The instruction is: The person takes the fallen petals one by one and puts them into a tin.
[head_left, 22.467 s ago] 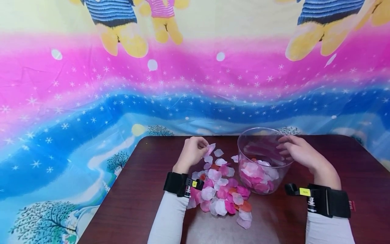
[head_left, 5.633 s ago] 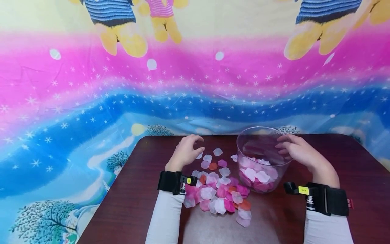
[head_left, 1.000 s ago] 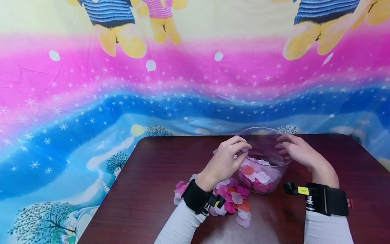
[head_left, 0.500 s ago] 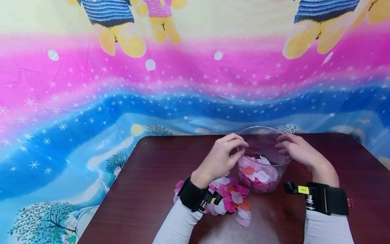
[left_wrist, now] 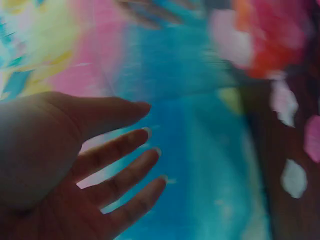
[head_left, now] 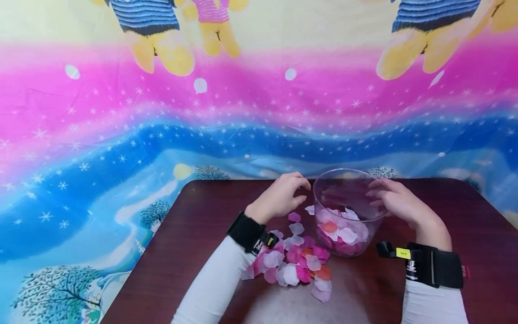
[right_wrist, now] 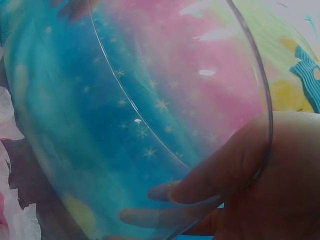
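Right hand (head_left: 398,202) gripping clear bowl (head_left: 344,180) at rim, fingers (right_wrist: 200,187) curled around wall. Left hand (head_left: 279,198) above loose petals (head_left: 293,261) on counter (head_left: 194,252), fingers (left_wrist: 120,152) released, holding nothing.

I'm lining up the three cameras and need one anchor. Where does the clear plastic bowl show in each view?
Head: the clear plastic bowl stands right of centre on the table, the right hand gripping its far-right rim.
Left wrist: too blurred to tell; only pink and orange petals show at top right.
Right wrist: the bowl's wall fills the frame, thumb over the rim.
Shared landmark: the star-patterned backdrop.
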{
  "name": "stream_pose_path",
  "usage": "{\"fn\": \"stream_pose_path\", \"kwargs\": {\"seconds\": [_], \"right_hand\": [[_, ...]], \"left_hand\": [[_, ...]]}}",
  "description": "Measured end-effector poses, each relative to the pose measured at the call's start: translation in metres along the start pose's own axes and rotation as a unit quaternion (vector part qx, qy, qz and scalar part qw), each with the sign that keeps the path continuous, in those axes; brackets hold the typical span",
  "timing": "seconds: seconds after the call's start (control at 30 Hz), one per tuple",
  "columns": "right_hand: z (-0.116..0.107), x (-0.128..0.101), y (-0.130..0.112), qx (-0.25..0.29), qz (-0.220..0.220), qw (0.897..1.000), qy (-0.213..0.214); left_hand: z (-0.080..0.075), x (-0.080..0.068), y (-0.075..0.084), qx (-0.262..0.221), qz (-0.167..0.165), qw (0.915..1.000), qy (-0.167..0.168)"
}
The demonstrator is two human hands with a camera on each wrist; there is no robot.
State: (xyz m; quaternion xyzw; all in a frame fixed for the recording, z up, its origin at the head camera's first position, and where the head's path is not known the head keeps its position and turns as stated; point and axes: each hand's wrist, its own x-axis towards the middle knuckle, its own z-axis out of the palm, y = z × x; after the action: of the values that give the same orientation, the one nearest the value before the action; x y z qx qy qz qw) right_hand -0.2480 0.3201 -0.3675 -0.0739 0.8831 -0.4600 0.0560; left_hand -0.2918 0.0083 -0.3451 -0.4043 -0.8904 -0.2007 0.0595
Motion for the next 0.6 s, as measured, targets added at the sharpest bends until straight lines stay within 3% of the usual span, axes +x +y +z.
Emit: {"fn": "stream_pose_path", "kwargs": {"seconds": [0.13,0.27,0.43,0.6], "right_hand": [[0.000,-0.002,0.002,-0.003,0.003,1.000,-0.001],[0.002,-0.004,0.004,0.000,0.007,1.000,0.002],[0.002,-0.005,0.003,0.008,0.007,1.000,0.005],[-0.001,-0.006,-0.001,0.009,0.007,1.000,0.007]], "left_hand": [[0.013,0.024,-0.016,0.052,-0.013,0.9915,-0.118],[0.030,0.043,-0.026,0.069,-0.047,0.9794,-0.184],[0.055,0.060,-0.028,0.047,-0.081,0.9722,-0.215],[0.075,0.070,-0.033,0.051,-0.098,0.9725,-0.205]]}}
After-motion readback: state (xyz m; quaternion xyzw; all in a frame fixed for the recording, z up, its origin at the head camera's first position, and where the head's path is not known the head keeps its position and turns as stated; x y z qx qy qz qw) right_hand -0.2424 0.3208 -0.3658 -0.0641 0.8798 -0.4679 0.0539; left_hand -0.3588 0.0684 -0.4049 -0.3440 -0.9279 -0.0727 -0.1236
